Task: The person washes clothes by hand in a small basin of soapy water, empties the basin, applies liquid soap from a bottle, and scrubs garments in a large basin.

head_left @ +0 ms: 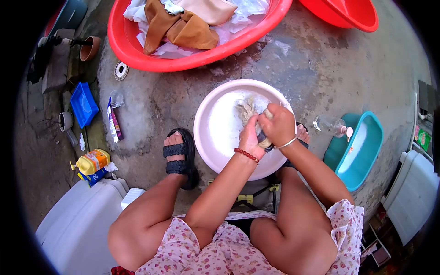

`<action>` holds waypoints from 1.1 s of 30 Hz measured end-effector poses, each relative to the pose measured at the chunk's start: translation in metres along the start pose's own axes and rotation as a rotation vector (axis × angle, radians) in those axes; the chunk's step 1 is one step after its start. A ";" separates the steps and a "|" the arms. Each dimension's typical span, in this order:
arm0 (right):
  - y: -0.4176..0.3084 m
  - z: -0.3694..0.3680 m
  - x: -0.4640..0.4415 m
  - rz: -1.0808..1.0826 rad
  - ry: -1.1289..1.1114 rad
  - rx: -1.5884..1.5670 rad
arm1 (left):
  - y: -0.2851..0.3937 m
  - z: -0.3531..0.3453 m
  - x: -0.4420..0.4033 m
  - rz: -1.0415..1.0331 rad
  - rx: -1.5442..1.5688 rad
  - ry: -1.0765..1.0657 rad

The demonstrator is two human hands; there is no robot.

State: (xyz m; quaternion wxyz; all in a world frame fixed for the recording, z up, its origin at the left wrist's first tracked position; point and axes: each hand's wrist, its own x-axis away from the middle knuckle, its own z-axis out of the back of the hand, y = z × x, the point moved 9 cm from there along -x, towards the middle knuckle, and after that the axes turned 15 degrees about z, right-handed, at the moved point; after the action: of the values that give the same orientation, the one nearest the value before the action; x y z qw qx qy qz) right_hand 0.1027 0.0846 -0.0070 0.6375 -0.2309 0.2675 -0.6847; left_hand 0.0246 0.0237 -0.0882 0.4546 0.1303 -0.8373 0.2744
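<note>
Over a pale pink basin with whitish liquid in it, my left hand and my right hand grip a bunched beige and grey cloth. Both hands are closed round it, close together, at the basin's right side. The cloth's loose end spreads out beyond my fingers toward the basin's middle. Part of the cloth is hidden by my hands, and a dark portion shows below them.
A large red tub holding brown, pink and white cloths stands ahead. To the right are a teal tub and a clear pump bottle. A blue basket, purple tube and yellow bottle lie left.
</note>
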 end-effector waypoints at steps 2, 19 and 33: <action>-0.049 0.001 0.017 0.141 0.024 -0.178 | 0.012 -0.008 -0.006 0.035 -0.082 -0.353; 0.002 -0.060 0.071 -0.926 -0.303 -1.683 | 0.029 -0.043 0.034 -0.363 -0.530 -0.207; 0.004 -0.057 0.041 0.032 -0.378 -0.197 | 0.041 -0.010 0.019 -0.259 -0.378 0.019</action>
State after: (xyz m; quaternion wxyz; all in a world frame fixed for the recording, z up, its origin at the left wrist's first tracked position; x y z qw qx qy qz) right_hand 0.0648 0.0473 -0.0538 0.6614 -0.4121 0.2127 -0.5895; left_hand 0.0020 0.0634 -0.0822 0.5100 0.1465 -0.8459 0.0533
